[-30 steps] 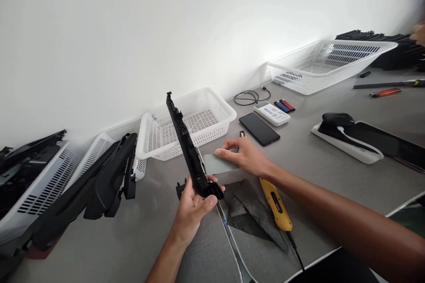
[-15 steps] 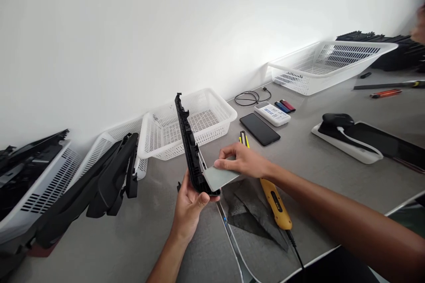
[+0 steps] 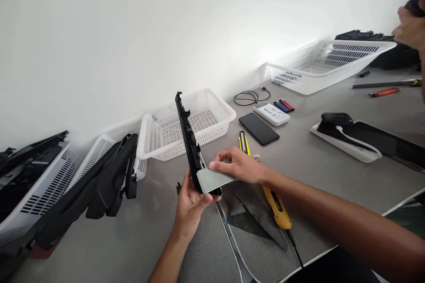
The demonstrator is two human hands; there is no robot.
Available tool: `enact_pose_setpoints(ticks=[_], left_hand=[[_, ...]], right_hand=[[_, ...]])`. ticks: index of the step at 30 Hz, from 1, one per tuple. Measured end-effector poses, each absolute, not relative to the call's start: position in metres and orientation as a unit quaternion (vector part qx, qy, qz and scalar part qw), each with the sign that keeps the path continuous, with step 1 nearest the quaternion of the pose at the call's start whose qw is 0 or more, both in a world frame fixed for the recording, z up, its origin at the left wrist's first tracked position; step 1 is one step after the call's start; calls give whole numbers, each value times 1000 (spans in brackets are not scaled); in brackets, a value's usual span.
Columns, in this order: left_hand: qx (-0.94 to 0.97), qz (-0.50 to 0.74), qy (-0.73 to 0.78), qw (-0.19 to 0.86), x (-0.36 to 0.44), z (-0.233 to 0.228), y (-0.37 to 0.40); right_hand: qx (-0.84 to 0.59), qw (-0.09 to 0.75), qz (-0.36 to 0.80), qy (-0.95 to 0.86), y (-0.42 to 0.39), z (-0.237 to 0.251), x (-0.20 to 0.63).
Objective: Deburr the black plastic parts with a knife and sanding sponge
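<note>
My left hand (image 3: 192, 203) is wrapped around the lower end of a long black plastic trim piece (image 3: 187, 135), which stands tilted with its ribbed, clipped side to the right. Between the thumb and fingers of my right hand (image 3: 235, 164) is a pale grey-green flat sheet (image 3: 214, 180). The sheet's left edge lies against the trim's lower inner side. Below my right hand, dark rough sheets (image 3: 252, 216) lie on the table, and a yellow corded hand tool (image 3: 277, 208) rests beside them. A yellow utility knife (image 3: 244, 142) lies just beyond my right hand.
A white basket (image 3: 186, 148) stands behind the trim; another basket (image 3: 305, 82) is at the back right. Black trim parts (image 3: 109, 177) lean on baskets at left. A phone (image 3: 259, 128), power bank (image 3: 271, 113) and cable (image 3: 250, 96) lie mid-table. A co-worker's hand (image 3: 410, 28) shows at right.
My right hand has moved slightly left with the sheet, which now covers more of the trim's lower end. The co-worker's hand has come further into view, holding something dark.
</note>
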State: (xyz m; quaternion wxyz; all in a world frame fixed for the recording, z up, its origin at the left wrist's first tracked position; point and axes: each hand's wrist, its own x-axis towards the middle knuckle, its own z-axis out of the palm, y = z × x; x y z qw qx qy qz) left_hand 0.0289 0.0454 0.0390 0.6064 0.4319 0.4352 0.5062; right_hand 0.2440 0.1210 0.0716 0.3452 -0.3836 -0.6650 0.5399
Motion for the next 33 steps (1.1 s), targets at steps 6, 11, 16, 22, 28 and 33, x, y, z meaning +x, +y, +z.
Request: enact_pose_setpoints(ticks=[6,11,16,22,28,33], left_hand=[[449,508,464,570,33,35,42],[464,507,482,543,34,37,40],[485,497,488,529,32,35,40],[509,467,512,510,32,33,38],[511,468,507,512,32,32,38],[489,466,496,546,34,32,39]], right_hand=[[-413,370,486,-675,118,76,243],[-430,352,450,-699,117,78,246],[-414,327,478,-702,114,78,245],[-457,340,432,-699,114,79,245],[-472,359,421,-686,115,79,244],[-468,339,433,-692,123,67,244]])
